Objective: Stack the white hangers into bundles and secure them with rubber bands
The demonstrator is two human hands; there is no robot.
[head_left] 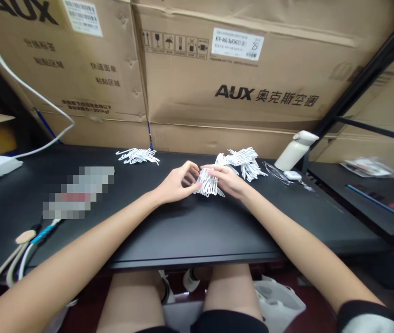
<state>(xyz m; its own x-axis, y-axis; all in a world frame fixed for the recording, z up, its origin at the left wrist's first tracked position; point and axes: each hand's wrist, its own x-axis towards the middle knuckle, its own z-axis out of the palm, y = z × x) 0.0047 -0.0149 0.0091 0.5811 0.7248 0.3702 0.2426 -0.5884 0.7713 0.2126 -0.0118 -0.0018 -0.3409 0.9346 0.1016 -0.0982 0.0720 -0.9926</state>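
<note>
Both hands share the grip: left hand [176, 184] and right hand [226, 179] pinch a small bundle of white plastic hooks [208, 183] on the black tabletop [197, 231]. Light, springy, probably tangle-prone; best held at the bunched middle. Beyond lie more hooks [243, 161].

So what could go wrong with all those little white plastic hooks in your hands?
1. The bundle of small white plastic hooks, pinched between the left hand and right hand, looks tangled; pieces might snag or bend if pulled apart hard.
2. The loose heap of white hooks lies just behind the hands, so a sleeve or wrist could scatter it.
3. The tilted white bottle beside that heap could get knocked over.
</note>
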